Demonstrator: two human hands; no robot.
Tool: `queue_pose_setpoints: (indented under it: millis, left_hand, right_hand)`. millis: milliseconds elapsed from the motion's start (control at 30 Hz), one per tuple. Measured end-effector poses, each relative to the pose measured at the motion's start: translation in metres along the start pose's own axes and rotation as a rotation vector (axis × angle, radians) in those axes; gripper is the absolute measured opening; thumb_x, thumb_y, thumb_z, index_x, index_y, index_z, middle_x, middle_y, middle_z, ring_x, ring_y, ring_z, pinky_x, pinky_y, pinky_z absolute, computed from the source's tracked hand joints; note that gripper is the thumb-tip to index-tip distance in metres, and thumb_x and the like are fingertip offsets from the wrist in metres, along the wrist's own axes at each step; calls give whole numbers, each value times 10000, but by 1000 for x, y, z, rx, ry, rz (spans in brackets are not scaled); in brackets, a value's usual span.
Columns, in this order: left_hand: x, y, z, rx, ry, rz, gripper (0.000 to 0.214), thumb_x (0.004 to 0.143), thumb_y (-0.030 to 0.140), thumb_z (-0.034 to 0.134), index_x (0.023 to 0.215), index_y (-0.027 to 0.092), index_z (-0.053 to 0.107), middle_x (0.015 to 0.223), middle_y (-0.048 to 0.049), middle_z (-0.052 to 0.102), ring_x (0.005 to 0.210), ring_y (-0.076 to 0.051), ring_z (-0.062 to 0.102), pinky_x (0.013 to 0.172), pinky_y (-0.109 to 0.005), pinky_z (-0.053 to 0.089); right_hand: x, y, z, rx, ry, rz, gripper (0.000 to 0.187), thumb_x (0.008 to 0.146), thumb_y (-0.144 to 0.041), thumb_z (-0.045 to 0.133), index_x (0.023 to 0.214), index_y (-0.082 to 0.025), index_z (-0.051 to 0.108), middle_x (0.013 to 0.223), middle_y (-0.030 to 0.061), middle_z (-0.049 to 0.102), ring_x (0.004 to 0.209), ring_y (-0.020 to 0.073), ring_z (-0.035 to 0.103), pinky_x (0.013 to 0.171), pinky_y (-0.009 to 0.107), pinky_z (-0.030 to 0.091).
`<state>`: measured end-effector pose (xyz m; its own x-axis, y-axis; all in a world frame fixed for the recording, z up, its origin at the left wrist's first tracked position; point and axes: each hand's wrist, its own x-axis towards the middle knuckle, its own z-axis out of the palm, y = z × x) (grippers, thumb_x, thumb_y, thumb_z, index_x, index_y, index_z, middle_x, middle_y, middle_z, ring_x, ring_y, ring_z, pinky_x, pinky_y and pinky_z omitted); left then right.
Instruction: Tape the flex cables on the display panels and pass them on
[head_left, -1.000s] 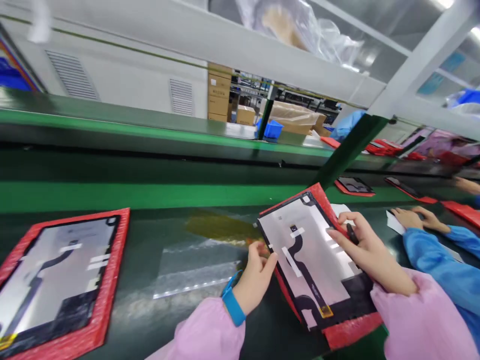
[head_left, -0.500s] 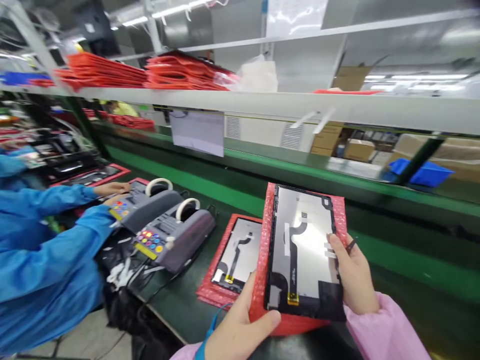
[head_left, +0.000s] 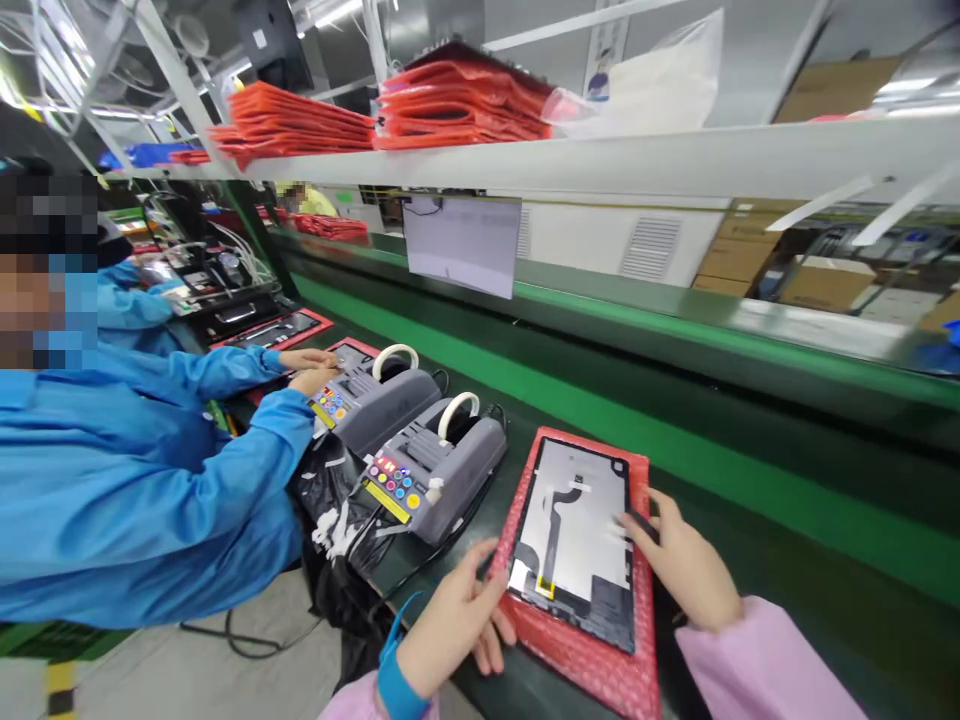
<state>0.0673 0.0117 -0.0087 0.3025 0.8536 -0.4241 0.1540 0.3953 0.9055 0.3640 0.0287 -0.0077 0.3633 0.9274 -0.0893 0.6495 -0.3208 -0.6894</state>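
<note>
A tablet panel (head_left: 571, 535) lies back-up on a red bubble-wrap sheet (head_left: 592, 655) on the dark conveyor bench (head_left: 787, 570). It shows a silver back, a black flex cable and white tape strips. My left hand (head_left: 456, 620), with a blue wrist strap, holds the sheet's near left edge with curled fingers. My right hand (head_left: 686, 565) rests on the panel's right edge and pinches a thin black tool (head_left: 641, 525).
Two grey tape dispensers (head_left: 435, 465) with coloured buttons stand left of the panel. A person in a blue coat (head_left: 142, 480) works at the left, hands at another red tray (head_left: 352, 350). Red sheet stacks (head_left: 457, 100) fill the shelf above.
The panel on its red sheet came down from my raised hands onto the bench, over where another panel lay. My view swung left and nearer the dispensers.
</note>
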Motion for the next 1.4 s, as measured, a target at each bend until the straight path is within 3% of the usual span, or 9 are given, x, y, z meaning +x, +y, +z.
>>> queue_pose_setpoints:
  millis: [167,333,433,733,867,967,1100,1233,1400]
  left_hand:
    - [-43,-5,-60,188,302,158,466,752,637,697,886,192,672,526,62,494,472,-120,439,485,-244,364]
    - [-60,10,-83,671,713,610,403,939,462,558,1268,247,648,978,-62,620,880,-229,593,792,-349,480]
    - [-47,19,-79,1011,754,793,369,1002,361,471,1284,240,675,1039,-100,643,942,-253,600,824,-372,471]
    - [-38,39,-93,938,651,694,344,962,416,469,1088,275,756,921,-67,682,885,-254,616,804,-389,455]
    - [-50,30,-114,734,786,546,505,951,560,406,1174,191,669,965,-97,666,933,-281,621,870,-439,481]
    - [-49,20,-127,564,781,397,637,884,727,385,1047,185,680,969,-116,699,915,-294,641,820,-441,515]
    - [-41,21,-132,349,580,227,828,766,894,328,876,173,720,876,-143,763,706,-271,675,572,-372,521]
    - [-41,30,-129,213,474,173,667,710,805,601,834,174,776,905,-134,784,734,-238,681,600,-314,509]
    - [-51,27,-127,101,493,187,564,571,723,801,765,194,791,860,-107,773,773,-226,658,646,-301,511]
  right_hand:
    - [-18,30,-21,-122,-21,-59,699,907,-708,403,1445,-268,474,1046,126,766,1046,347,728,787,411,561]
    - [-32,56,-25,-107,-63,-81,582,892,-700,421,1304,-325,589,1000,83,781,912,304,765,627,320,554]
    - [-38,58,-24,-68,-63,-66,530,878,-693,452,1198,-325,660,887,64,784,736,263,765,596,299,553]
    - [-57,51,-27,-7,-123,-121,538,867,-699,446,1159,-297,652,607,-34,637,570,185,664,578,232,534]
    - [-63,68,-32,42,-79,-188,519,886,-691,441,1132,-291,662,586,-46,612,491,153,599,508,208,505]
    - [-68,82,-38,105,-45,-154,506,923,-673,435,1136,-277,667,619,-32,638,432,144,565,442,216,482]
    - [-67,102,-43,238,82,-128,499,974,-628,392,1095,-232,671,855,54,756,755,215,740,656,256,595]
    - [-62,120,-48,155,204,-126,542,979,-632,323,916,-242,694,941,53,770,870,232,748,666,245,605]
    - [-62,130,-52,-120,110,-313,350,905,-540,507,983,-296,745,971,56,769,851,274,743,672,313,605]
